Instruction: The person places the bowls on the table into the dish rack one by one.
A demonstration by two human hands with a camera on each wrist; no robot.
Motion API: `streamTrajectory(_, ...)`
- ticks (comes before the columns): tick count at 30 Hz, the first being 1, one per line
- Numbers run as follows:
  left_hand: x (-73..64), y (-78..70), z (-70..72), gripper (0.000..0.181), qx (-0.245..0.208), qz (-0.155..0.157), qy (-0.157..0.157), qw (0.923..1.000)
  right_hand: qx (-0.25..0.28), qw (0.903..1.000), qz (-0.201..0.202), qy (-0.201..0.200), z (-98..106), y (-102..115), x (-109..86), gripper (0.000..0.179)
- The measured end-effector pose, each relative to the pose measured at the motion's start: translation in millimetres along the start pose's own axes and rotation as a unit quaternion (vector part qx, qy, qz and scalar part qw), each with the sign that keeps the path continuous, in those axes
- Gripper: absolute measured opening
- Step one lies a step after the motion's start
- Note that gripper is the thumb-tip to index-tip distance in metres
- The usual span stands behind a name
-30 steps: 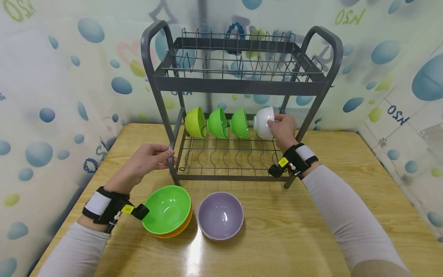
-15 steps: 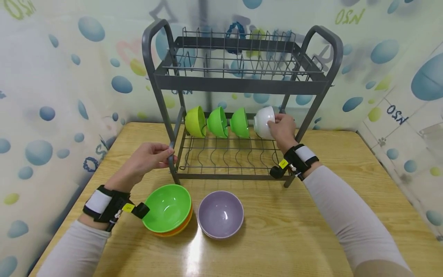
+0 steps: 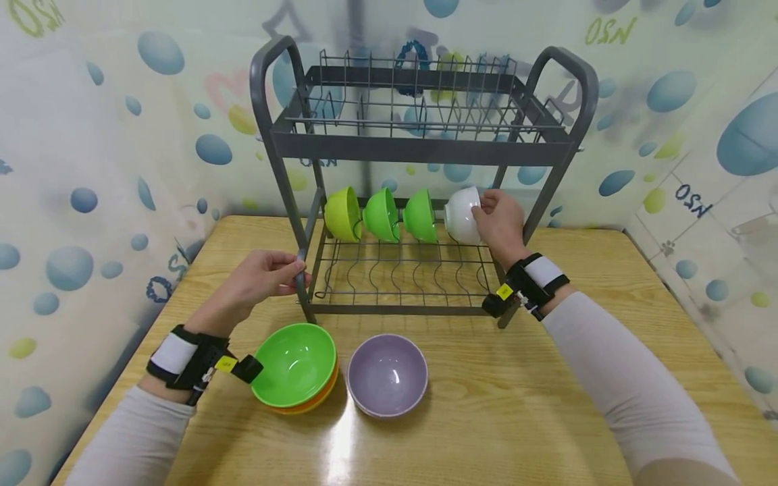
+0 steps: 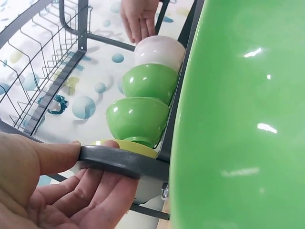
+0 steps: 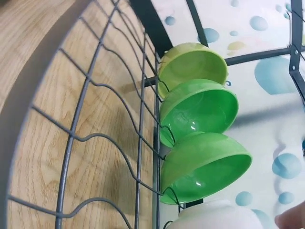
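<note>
My left hand grips the left side frame of a grey two-tier dish rack, its thumb on one side and fingers curled under in the left wrist view. By the white bowl at the right of the lower tier is my right hand. Its fingers look loose at the rim, and a fingertip shows apart from the bowl in the right wrist view. Left of the white bowl, a yellow-green bowl and two green bowls stand on edge in the wire slots.
On the wooden table before the rack sit a larger green bowl stacked on an orange one, and a purple bowl. The rack's upper tier is wire. A patterned wall covering stands behind.
My right hand has shifted slightly right, its fingers easing off the white bowl, which stays in the lower tier. The left hand keeps its hold on the rack.
</note>
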State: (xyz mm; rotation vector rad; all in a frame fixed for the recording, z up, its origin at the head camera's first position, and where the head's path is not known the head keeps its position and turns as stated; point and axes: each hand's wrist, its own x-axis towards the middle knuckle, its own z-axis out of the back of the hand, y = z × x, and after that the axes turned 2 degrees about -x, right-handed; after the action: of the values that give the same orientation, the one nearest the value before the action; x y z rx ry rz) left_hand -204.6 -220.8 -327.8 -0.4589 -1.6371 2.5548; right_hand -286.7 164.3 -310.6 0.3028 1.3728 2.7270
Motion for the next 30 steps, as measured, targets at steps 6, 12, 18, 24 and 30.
streamTrajectory(6,-0.5,0.9,-0.4,0.045,-0.002,0.003,-0.002,1.0,-0.042,0.9936,0.104,-0.015,3.6,2.0,-16.5,0.049)
streamTrajectory(12,0.7,1.8,-1.0,0.046,-0.001,0.005,-0.001,1.0,-0.042,0.9807,0.184,0.052,10.5,-0.1,-47.6,0.042)
streamTrajectory(18,2.9,1.8,-1.0,0.045,0.0,0.011,-0.005,0.9999,-0.055,0.9591,0.239,0.142,15.0,-17.2,-84.1,0.034)
streamTrajectory(24,1.9,0.8,-1.1,0.046,-0.005,0.003,-0.005,1.0,-0.135,0.9321,0.294,0.163,11.5,-41.7,-105.7,0.033)
streamTrajectory(30,0.3,-1.0,-2.0,0.047,-0.002,0.004,-0.009,0.9999,-0.217,0.9107,0.326,0.131,5.2,-61.7,-112.2,0.034)
